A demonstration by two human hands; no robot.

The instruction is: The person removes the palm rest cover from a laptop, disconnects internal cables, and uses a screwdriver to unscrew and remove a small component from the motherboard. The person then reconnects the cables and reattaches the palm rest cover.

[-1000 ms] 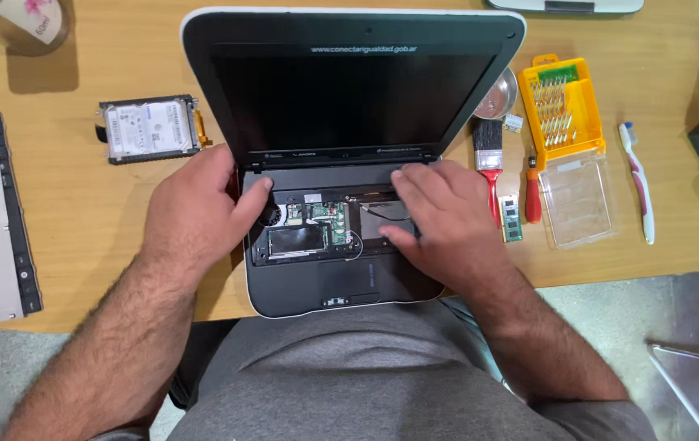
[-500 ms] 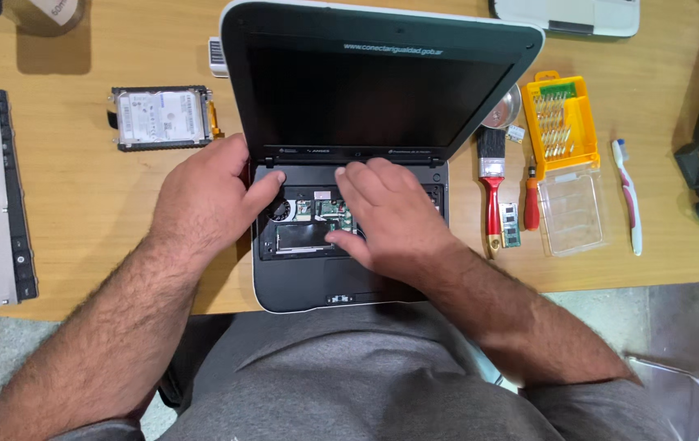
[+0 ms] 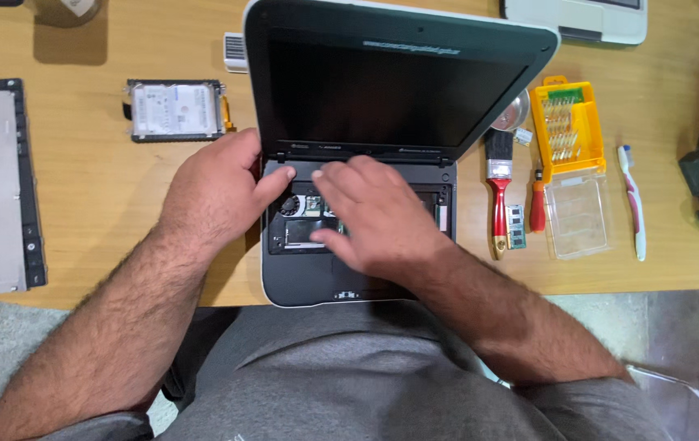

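the small laptop (image 3: pixel 341 269) sits open at the near edge of the tabletop (image 3: pixel 104 188), its keyboard off and fan and boards bare. the left hand (image 3: pixel 214 192) rests flat and unclenched on the base's left side, steadying it; the right hand (image 3: pixel 374 216) lies spread over the open bay, grasping nothing that shows. the exposed parts look fragile, so hold it by the stiff plastic rim
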